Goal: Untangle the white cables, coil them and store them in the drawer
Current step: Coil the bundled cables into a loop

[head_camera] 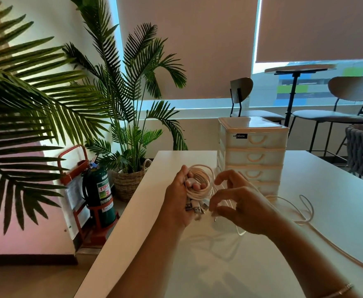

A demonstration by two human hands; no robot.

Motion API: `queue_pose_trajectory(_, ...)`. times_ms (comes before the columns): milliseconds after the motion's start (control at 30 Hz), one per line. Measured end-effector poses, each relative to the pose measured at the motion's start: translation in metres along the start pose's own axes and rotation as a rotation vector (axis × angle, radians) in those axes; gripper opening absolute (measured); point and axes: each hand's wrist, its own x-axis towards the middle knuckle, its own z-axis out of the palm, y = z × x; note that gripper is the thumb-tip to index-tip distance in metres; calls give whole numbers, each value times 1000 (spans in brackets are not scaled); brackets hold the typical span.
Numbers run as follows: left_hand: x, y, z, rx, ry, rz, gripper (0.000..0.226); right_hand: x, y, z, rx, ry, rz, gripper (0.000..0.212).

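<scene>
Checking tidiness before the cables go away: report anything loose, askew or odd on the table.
One white cable sprawls uncoiled across the table, right of the hands. The drawer unit stands square with every drawer shut. Nothing looks spilled or damaged.

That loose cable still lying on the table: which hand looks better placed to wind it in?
The right hand: it pinches the loose cable trailing on its side, while the left hand grips the coil.
</scene>
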Motion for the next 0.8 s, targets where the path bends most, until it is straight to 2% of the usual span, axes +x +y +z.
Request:
queue_pose_trajectory(100,-2,-4,2,19,2,4,33,3,-8,6,-77,123,-62,11)
queue_pose_trajectory(300,0,1,-3,23,-4,1,35,-1,-22,13,-357,209,-176,18)
queue_pose_trajectory(433,-2,-2,1,94,-3,18,36,1,-16,17,-331,198,-209,15)
queue_pose_trajectory(567,-6,-3,5,198,-28,8,39,4,-15,25,-3,226,-42,6)
queue_pose_trajectory(700,-6,-4,7,175,-65,-1,53,8,-17,31,138,247,179,24)
queue_pose_trajectory(800,-3,-2,8,143,-65,-11,65,10,-25,28,224,235,304,18)
